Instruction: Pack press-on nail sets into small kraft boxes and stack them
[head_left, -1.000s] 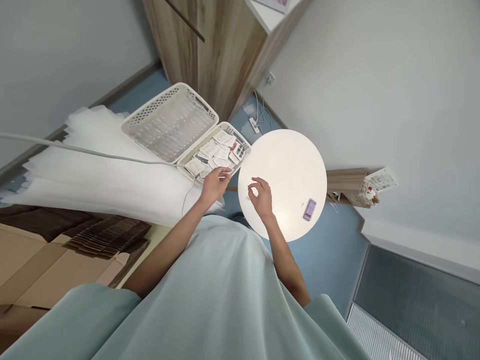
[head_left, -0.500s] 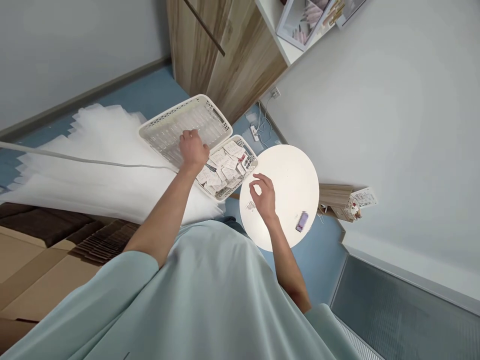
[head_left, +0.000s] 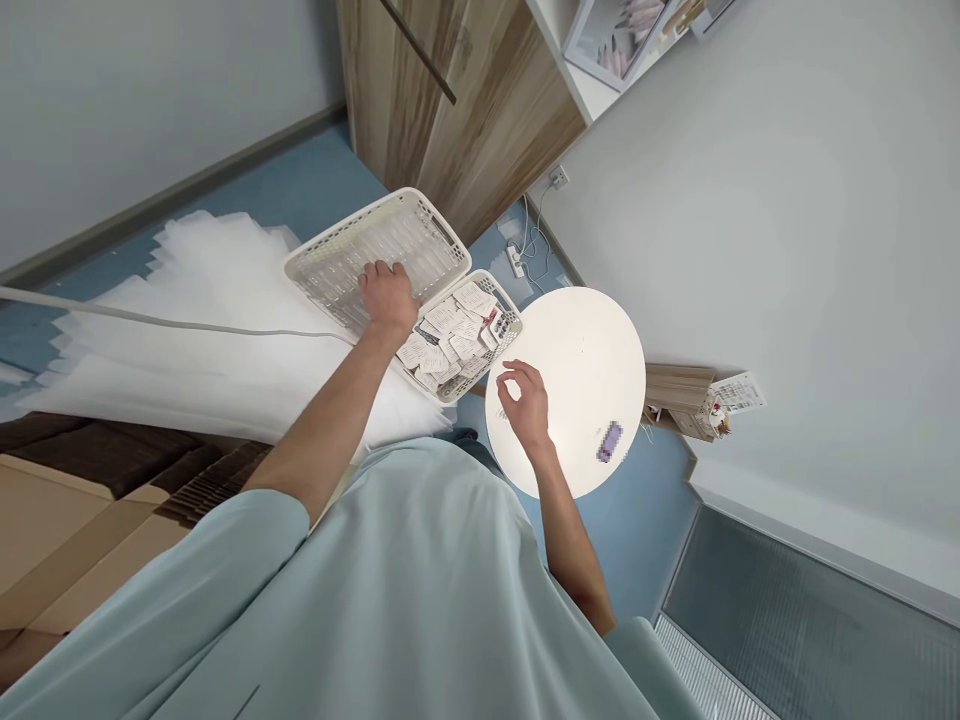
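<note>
My left hand (head_left: 390, 300) is over a white plastic basket (head_left: 341, 228) packed with rows of clear plastic cases (head_left: 405, 235). Its fingers curl down onto the cases, with the fingertips hidden. A second white basket (head_left: 512, 308) adjoins it, filled with small printed white cards (head_left: 450, 335). Above a round white table (head_left: 592, 350), my right hand (head_left: 529, 410) makes a ring of thumb and index finger. Anything pinched there is too small to make out. A small, faintly marked item (head_left: 501, 413) lies on the tabletop partly behind this hand.
A blurred purple object (head_left: 610, 441) lies on the table. White foam sheets (head_left: 210, 340) are stacked at left, crossed by a pale cord (head_left: 172, 322). Cardboard boxes (head_left: 75, 530) stand lower left. Behind the baskets are a wooden cabinet (head_left: 450, 130) and a power strip (head_left: 514, 262).
The view has shifted slightly. My left hand stays at the clear cases, fingers a little more bunched. My right hand has dropped slightly toward the table edge, still pinched.
</note>
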